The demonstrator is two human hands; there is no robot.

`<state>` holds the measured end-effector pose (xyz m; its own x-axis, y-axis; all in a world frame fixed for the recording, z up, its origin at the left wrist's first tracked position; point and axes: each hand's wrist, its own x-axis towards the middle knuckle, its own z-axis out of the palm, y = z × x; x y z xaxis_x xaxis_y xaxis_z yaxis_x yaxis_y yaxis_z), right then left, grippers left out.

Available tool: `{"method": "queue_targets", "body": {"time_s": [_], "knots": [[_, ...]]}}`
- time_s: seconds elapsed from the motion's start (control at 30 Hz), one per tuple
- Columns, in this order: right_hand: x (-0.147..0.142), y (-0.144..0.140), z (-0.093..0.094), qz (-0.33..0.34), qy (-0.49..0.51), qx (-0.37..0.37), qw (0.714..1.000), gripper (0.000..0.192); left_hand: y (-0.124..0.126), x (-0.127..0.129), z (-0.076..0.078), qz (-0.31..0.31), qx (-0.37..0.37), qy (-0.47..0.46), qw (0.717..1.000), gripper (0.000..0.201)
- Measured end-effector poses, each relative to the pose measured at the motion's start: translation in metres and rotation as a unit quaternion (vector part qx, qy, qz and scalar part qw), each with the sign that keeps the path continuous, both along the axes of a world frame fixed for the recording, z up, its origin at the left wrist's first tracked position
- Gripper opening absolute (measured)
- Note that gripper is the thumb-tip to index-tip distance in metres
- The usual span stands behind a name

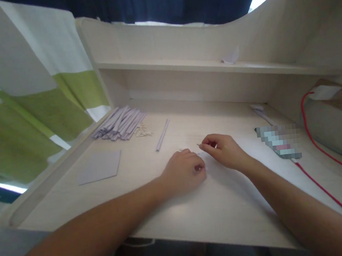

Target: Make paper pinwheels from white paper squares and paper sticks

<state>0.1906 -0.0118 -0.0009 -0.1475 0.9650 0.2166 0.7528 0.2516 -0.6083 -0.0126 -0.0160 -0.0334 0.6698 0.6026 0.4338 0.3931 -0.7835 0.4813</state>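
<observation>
My left hand (185,170) rests low over the middle of the desk, fingers curled closed. Whatever it grips is hidden, though a thin pale tip shows past its knuckles. Just to its right, my right hand (222,149) pinches a small thin piece (199,144) between thumb and fingertips; its kind is too small to tell. Beyond my hands lies a single narrow lilac-grey paper tube (162,135). Farther left is a pile of similar tubes (121,124), with a little heap of short cream-coloured pieces (143,131) beside it.
A square lilac-grey sheet (100,167) lies on the desk (174,217) at left. To the right is a phone (278,143) with a red cable (328,199). A raised shelf (182,65) spans the back, and a green-and-white curtain (75,93) hangs along the left.
</observation>
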Motion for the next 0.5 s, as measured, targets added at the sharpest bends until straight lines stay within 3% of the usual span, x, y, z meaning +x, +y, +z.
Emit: {"method": "queue_targets", "body": {"time_s": [0.13,0.3,0.5], "knots": [[0.006,0.002,-0.005,-0.028,0.016,-0.004,0.999,0.023,0.004,-0.002,0.000,0.022,-0.036,-0.052,0.998,0.009],[0.019,-0.010,-0.006,-0.041,0.060,-0.017,0.997,0.023,0.008,0.001,-0.003,0.082,-0.134,-0.109,0.982,0.012],[0.018,-0.040,-0.002,0.049,0.125,-0.016,0.991,0.023,0.009,0.005,-0.001,0.113,-0.198,-0.155,0.961,0.016]]}}
